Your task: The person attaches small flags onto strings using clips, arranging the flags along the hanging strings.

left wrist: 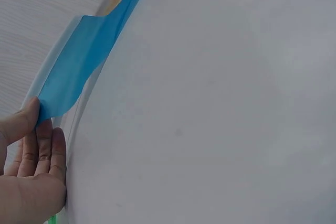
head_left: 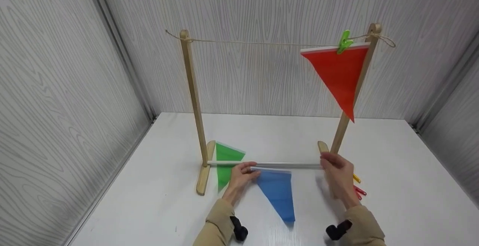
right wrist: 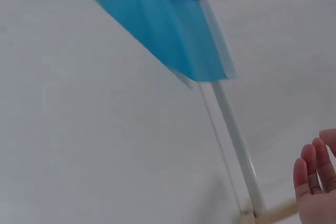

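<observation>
My left hand [head_left: 239,177] pinches the white top band of a blue pennant [head_left: 278,190] at its left corner, thumb against fingers. In the left wrist view the blue pennant [left wrist: 73,66] slants away from the thumb, its cloth slightly wavy. Beside the foot of the right wooden post is my right hand [head_left: 338,169]. Its fingers [right wrist: 310,169] are loosely bent in the right wrist view, with no object showing among them. A red pennant [head_left: 338,74] hangs from the string [head_left: 254,43] by a green clothespin [head_left: 344,42] near the right post.
Two wooden posts [head_left: 192,89] carry the string, and a white rod [head_left: 292,164] joins them low down. Under the rod's left part lies a green pennant [head_left: 226,154]. Yellow [head_left: 357,178] and red clothespins [head_left: 360,190] lie right of my right hand. Grey panels [head_left: 243,81] enclose the white table.
</observation>
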Available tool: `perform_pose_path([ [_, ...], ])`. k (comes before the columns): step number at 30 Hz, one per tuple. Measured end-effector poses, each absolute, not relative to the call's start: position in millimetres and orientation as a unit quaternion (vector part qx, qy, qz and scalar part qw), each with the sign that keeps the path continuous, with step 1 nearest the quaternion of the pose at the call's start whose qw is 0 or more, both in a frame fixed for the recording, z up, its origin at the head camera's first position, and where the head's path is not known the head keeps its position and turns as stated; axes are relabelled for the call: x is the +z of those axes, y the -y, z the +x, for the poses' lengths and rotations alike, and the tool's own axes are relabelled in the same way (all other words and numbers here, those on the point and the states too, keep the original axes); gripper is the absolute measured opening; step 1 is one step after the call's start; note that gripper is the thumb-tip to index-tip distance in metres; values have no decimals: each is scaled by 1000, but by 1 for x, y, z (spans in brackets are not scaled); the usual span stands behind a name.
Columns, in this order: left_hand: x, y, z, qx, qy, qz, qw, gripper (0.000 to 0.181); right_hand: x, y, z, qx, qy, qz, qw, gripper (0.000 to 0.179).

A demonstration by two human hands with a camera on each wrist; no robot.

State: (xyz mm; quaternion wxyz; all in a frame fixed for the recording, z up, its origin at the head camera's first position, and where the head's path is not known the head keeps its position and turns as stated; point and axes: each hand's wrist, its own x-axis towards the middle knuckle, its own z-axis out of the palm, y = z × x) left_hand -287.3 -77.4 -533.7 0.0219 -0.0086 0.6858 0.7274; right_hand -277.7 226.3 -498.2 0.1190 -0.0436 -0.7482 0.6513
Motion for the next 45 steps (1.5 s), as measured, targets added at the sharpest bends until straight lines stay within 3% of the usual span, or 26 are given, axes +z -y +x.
perform_pose_path([
  [4, -535, 78, -287, 728, -685, -6, 19, 38, -495, -260, -277, 626, 749, -98, 196, 30],
  [7, -536, 77, -288, 727, -686, -3, 18, 39, -498, -281, -275, 570, 783, -145, 202, 31],
  [11, -539, 78, -289, 730, -683, 6, 20, 39, -507, -302, -273, 507, 826, -182, 167, 36],
  [19, -538, 76, -289, 730, -683, -4, 26, 38, -514, -320, -277, 502, 844, -187, -2, 64],
  [24, -537, 76, -288, 727, -686, -10, 27, 38, -513, -327, -279, 499, 845, -185, -49, 71],
  [45, -537, 78, -288, 729, -684, -5, 25, 39, -519, -326, -273, 468, 869, -160, -27, 63],
])
